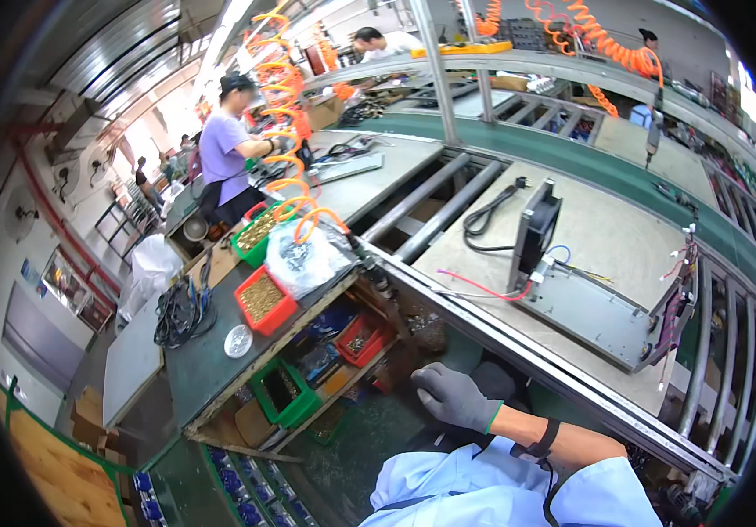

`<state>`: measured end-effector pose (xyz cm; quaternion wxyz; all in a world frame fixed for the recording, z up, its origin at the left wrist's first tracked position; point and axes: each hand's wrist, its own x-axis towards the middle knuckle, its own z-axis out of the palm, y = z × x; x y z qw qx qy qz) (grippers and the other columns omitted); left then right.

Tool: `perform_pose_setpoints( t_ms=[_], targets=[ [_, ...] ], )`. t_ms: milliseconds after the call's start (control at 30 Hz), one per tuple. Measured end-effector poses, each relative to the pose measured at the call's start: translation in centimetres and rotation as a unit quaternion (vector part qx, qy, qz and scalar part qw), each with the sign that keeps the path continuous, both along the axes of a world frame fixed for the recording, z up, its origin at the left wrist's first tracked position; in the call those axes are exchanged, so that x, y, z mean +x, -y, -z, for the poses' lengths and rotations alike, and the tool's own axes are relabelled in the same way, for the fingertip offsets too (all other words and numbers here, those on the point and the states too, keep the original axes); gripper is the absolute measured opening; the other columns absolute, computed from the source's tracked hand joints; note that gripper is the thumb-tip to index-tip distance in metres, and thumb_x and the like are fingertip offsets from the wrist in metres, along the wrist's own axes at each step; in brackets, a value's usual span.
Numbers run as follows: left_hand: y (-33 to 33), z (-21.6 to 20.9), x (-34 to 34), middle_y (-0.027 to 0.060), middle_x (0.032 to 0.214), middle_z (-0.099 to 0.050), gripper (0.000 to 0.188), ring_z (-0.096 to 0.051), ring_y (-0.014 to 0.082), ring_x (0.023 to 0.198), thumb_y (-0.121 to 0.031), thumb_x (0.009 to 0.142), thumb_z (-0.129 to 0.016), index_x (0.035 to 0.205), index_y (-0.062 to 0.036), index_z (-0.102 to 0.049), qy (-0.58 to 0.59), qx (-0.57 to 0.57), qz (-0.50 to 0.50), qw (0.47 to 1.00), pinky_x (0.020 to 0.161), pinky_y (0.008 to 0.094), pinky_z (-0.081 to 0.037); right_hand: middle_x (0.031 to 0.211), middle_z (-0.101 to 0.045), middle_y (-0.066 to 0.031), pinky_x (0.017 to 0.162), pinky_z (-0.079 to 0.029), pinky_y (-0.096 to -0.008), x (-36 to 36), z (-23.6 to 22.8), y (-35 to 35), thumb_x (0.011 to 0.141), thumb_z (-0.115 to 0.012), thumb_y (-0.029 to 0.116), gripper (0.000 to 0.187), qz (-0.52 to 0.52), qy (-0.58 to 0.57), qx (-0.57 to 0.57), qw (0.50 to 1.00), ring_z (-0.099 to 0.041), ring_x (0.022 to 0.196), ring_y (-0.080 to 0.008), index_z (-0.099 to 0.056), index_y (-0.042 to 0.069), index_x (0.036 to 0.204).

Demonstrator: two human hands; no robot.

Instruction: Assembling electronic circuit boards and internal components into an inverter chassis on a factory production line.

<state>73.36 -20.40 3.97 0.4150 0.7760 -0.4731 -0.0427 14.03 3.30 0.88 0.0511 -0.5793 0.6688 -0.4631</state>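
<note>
My right hand (457, 398), in a grey glove, is held in front of my body, below the near edge of the metal conveyor frame. Its fingers curl in and hide whatever may be inside them. A dark strap (543, 437) with a cable circles the forearm. My left hand does not show. Beyond the frame, a pale board (624, 228) carries a flat metal chassis panel (593, 307) with a black fan (539, 230) standing upright at one end. A black power cord (488, 218) and thin coloured wires lie around it. My hand is apart from these parts.
Left, a workbench (198, 373) holds a red bin (264, 300) of brass-coloured parts, a green bin (257, 233), a plastic bag (303, 255) and a cable bundle (183, 312). Orange coiled hoses (283, 114) hang above. A co-worker (224, 154) in purple stands beyond. Metal rollers (435, 206) flank the board.
</note>
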Motion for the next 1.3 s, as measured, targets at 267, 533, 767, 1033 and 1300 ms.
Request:
perform_pose_setpoints(
  t_ms=[267, 533, 767, 1033, 1300],
  targets=[
    [4.4, 0.0, -15.5, 0.0151, 0.127, -0.061, 0.052, -0.06, 0.0318, 0.114, -0.04, 0.094, -0.059, 0.131, -0.0029, -0.056, -0.233, -0.057, 0.265, 0.934, 0.099, 0.0473, -0.049, 0.108, -0.062, -0.0145, 0.075, -0.056, -0.0398, -2.0, -3.4, -4.1, 0.088, -0.066, 0.011, 0.032, 0.088, 0.039, -0.093, 0.991, -0.067, 0.088, -0.0336, -0.059, 0.008, 0.119],
    [-1.8, 4.1, -41.8, 0.0126, 0.125, -0.056, 0.047, -0.057, 0.0261, 0.113, -0.018, 0.089, -0.064, 0.13, -0.0009, -0.052, -0.173, -0.058, 0.593, 0.784, 0.103, 0.0405, -0.045, 0.128, -0.052, -0.0247, 0.09, -0.052, -0.0457, 0.8, -8.5, -9.1, 0.084, -0.075, 0.039, 0.073, 0.174, -0.009, -0.114, 0.978, -0.059, 0.107, -0.0407, -0.046, 0.007, 0.142],
    [-12.3, 4.0, -56.6, 0.0119, 0.114, -0.053, 0.064, -0.055, 0.0199, 0.105, -0.01, 0.075, -0.078, 0.128, 0.0004, -0.042, -0.192, 0.079, 0.661, 0.721, 0.096, 0.0324, -0.045, 0.131, -0.048, -0.0285, 0.096, -0.047, -0.0531, -3.0, -5.8, -11.0, 0.074, -0.081, 0.047, 0.084, 0.412, -0.06, 0.009, 0.909, -0.053, 0.116, -0.0447, -0.049, 0.007, 0.141],
    [-12.9, 6.3, -59.4, 0.0119, 0.109, -0.051, 0.067, -0.057, 0.0229, 0.099, -0.01, 0.069, -0.082, 0.123, -0.0012, -0.044, -0.019, 0.012, 0.69, 0.723, 0.09, 0.0355, -0.048, 0.128, -0.052, -0.0186, 0.11, -0.03, -0.0564, -6.9, -2.3, -8.6, 0.072, -0.077, 0.052, 0.08, 0.427, -0.112, 0.125, 0.888, -0.046, 0.125, -0.0372, -0.054, 0.003, 0.131],
    [-11.3, 9.9, -59.9, 0.0166, 0.102, -0.05, 0.06, -0.056, 0.033, 0.091, -0.017, 0.068, -0.08, 0.118, -0.0007, -0.05, -0.062, 0.006, 0.729, 0.682, 0.08, 0.0423, -0.048, 0.122, -0.059, -0.0114, 0.109, -0.031, -0.0551, -7.9, -0.9, -7.4, 0.074, -0.076, 0.047, 0.062, 0.424, -0.133, 0.122, 0.888, -0.051, 0.118, -0.0308, -0.059, 0.006, 0.116]
  ],
)
